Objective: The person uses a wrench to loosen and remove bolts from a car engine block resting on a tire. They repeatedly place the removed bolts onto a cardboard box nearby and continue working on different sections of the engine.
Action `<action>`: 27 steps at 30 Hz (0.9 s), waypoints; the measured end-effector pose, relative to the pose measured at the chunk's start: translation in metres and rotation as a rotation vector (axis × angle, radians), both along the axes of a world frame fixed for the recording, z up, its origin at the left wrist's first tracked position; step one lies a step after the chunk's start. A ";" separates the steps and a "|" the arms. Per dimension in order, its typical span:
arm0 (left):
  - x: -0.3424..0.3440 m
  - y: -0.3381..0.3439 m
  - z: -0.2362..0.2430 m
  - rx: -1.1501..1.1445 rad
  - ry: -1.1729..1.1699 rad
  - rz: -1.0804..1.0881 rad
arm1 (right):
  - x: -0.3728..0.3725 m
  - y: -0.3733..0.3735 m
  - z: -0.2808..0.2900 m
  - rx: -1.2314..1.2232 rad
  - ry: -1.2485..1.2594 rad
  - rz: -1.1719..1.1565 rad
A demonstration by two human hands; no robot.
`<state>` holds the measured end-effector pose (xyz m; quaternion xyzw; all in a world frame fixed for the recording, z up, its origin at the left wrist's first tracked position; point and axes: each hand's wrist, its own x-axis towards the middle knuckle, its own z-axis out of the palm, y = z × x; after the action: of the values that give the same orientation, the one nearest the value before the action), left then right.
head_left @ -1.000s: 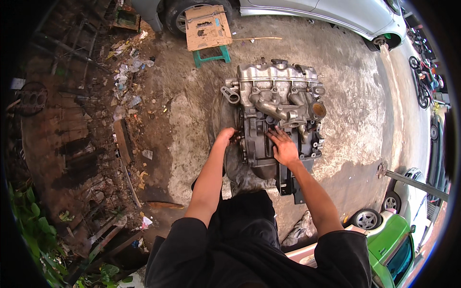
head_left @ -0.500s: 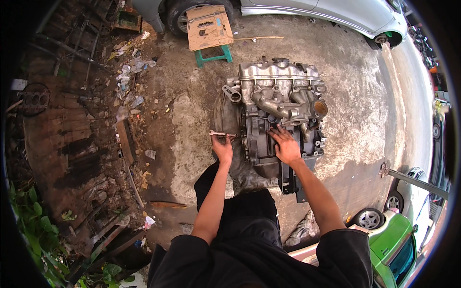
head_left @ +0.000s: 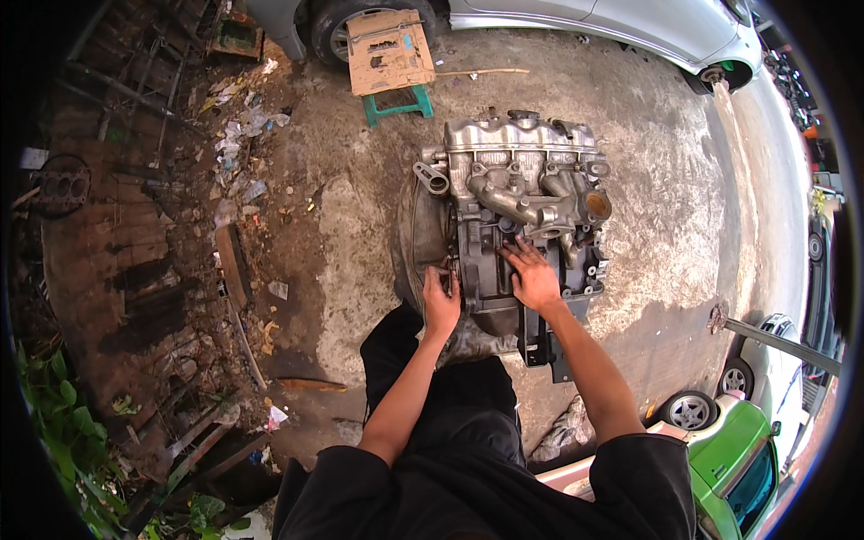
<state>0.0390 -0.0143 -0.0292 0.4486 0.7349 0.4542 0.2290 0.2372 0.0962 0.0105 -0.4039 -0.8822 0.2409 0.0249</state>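
Observation:
A metal engine point(head_left: 527, 157) with a silver intake manifold point(head_left: 549, 202) stands in front of me on the ground. My left hand point(head_left: 441, 301) is closed around a small wrench point(head_left: 453, 264) at the engine's left side; only a bit of the tool shows past the fingers. What the wrench's end touches there is too small to make out. Lying on the dark front of the block below the manifold is my right hand point(head_left: 533, 274), its fingers spread and nothing visible in them.
Ahead, a green stool point(head_left: 399, 105) carries a cardboard sheet point(head_left: 393, 67) with tools on it, beside a silver car point(head_left: 540, 16). Litter and scrap wood point(head_left: 231, 258) lie to the left. A green vehicle point(head_left: 733, 459) stands at lower right, near a metal pole point(head_left: 778, 342).
My left hand has moved right with the wrench, from beside the engine to against its left side. The right hand stays on the block.

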 end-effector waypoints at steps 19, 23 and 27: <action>-0.076 0.099 -0.112 -0.888 -1.140 0.274 | -0.001 0.001 0.000 0.006 0.012 0.003; -0.073 0.083 -0.090 -0.813 -0.782 0.486 | -0.001 0.001 0.000 0.011 0.014 0.005; -0.065 0.062 -0.050 -0.540 -0.586 0.342 | 0.000 0.001 0.001 0.008 0.012 0.006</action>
<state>-0.0262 0.0474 -0.0789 0.0964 0.7949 0.3853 0.4586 0.2368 0.0968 0.0110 -0.3998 -0.8841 0.2399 0.0313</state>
